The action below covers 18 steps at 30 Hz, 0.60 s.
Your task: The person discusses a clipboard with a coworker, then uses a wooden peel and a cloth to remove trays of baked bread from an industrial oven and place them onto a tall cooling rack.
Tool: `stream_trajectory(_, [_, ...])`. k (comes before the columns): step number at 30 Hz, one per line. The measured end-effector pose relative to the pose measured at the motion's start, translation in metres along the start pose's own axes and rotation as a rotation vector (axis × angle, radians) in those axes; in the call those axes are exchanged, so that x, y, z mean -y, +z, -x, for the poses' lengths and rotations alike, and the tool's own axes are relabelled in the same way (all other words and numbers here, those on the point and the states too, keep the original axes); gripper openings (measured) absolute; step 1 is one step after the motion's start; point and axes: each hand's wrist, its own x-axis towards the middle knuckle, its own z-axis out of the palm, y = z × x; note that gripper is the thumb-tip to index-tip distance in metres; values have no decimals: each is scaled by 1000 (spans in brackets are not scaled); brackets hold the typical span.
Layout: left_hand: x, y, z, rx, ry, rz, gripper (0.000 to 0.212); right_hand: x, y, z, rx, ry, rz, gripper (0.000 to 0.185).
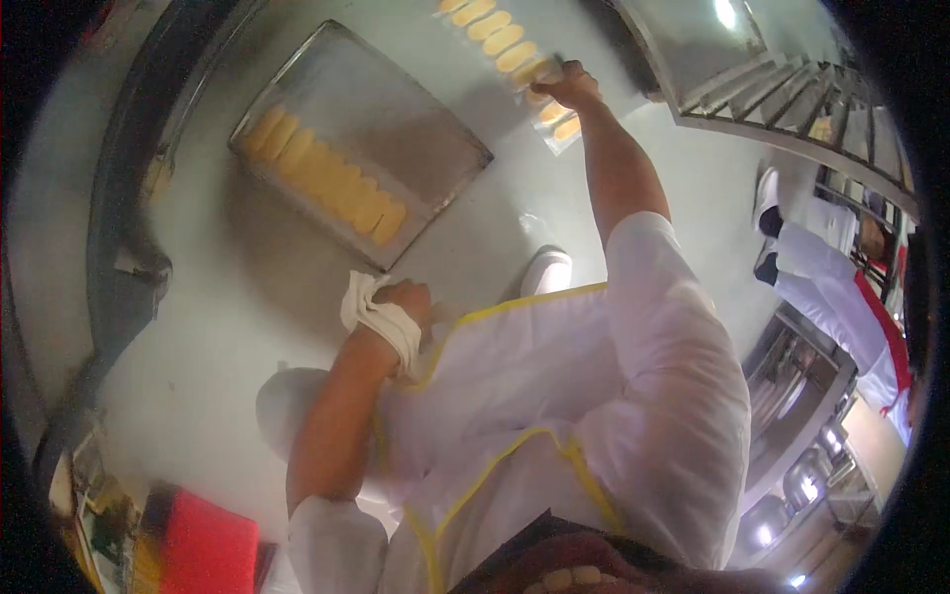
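Observation:
My left hand [407,301] is closed on a folded white cloth [382,323], which also wraps over the wrist. The cloth meets the near corner of a rectangular metal baking tray [423,111]. Oblong yellow baked pieces [319,174] lie side by side in a row along that tray's near left side. Farther away, my right hand [570,83] is over a second row of oblong pieces [490,26] on a pale sheet. Its fingers are curled by a blurred greyish thing; whether they grip it is unclear.
A metal rack [787,126] with slanted bars stands at the upper right. Another person in white trousers [816,260] is at the right. Shiny metal bowls [805,479] are at the lower right, a red object [208,546] at the lower left. A dark curved edge runs down the left.

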Motion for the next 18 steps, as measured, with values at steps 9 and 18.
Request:
stream_trajectory(9, [-8, 5, -20, -123, 62, 192, 36, 12, -32, -10, -19, -375, -206, 67])
stream_trajectory(18, [-5, 6, -9, -164, 146, -49, 30, 262, 1, 148, -373, -664, 519, 34])
